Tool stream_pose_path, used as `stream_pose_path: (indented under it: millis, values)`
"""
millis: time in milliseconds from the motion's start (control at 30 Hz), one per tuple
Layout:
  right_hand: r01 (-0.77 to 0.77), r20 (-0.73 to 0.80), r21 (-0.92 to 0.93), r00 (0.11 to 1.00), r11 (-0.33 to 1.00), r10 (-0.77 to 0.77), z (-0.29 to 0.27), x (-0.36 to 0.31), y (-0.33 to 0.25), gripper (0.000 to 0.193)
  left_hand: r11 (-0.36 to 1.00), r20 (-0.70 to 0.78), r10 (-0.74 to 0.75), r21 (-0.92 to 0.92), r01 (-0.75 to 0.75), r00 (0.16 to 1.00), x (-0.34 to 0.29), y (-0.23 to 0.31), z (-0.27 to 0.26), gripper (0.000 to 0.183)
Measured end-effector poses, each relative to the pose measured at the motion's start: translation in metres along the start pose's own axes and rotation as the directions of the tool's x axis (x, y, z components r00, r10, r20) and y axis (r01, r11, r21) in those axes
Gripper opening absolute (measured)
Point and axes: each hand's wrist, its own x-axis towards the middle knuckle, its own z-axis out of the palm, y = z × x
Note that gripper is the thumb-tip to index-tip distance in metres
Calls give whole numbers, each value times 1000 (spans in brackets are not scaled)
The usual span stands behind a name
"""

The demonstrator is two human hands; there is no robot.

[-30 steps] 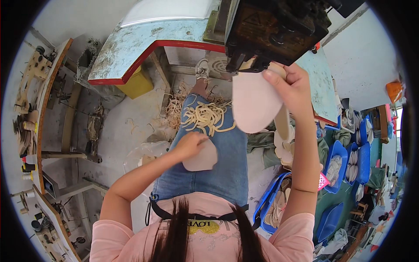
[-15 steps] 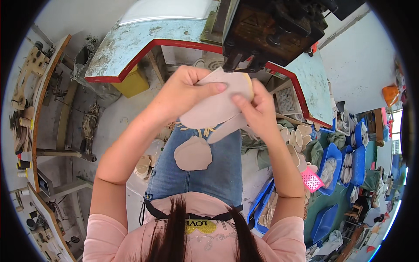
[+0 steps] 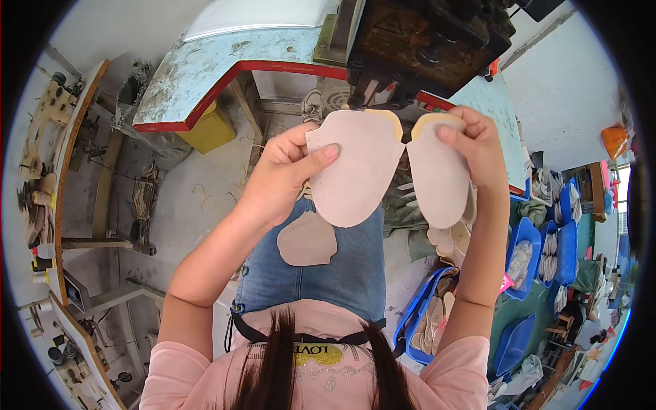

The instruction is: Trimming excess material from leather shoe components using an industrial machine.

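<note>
In my left hand (image 3: 294, 164), thumb on top, is a wide, pale pink, rounded shoe piece (image 3: 355, 171) with a yellowish edge at its upper right. Its top edge lies just under the head of a dark sewing-type machine (image 3: 417, 55). My right hand (image 3: 475, 140) pinches the top of a narrower pale shoe piece (image 3: 441, 181), which also has a yellowish upper rim. The two pieces meet at a small point between them; whether a thread joins them there I cannot tell. Another pale rounded piece (image 3: 307, 239) lies flat on my lap.
A worn light-blue table (image 3: 205, 82) with a red edge curves around the machine. Under it stands a yellow bin (image 3: 208, 130). At my right are a blue basket (image 3: 420, 328) of shoe pieces and several blue tubs (image 3: 523, 253). Wooden shelving (image 3: 78, 178) runs along the left.
My right hand has moved right and outward with the narrower piece, which was partly behind the wide one. My left hand has shifted slightly down, keeping the wide piece.
</note>
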Motion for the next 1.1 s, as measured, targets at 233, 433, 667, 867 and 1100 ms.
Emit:
stream_pose_path:
  millis: [233, 433, 667, 867, 1100]
  values:
    - [53, 33, -260, 998, 964, -46, 10, 33, -29, 24, 1000, -82, -15, -28, 12, 997, -14, -13, -2, 19]
    - [296, -20, -239, 951, 925, -310, 12, 55, -34, 13, 982, -66, -37, -188, 24, 997, -15, -24, 15, 19]
    - [378, 72, -78, 925, 923, -373, 28, 43, -29, 13, 991, -161, 94, 111, -77, 982, -1, -10, -29, 19]
    - [140, -53, -113, 988, 984, -147, 45, 24, -24, 11, 958, -355, 268, 196, -209, 896, 12, -25, -28, 23]
    - [223, -5, -86, 974, 971, -225, 47, 15, -15, 18, 961, -415, 274, 145, -234, 868, -11, -49, -18, 24]
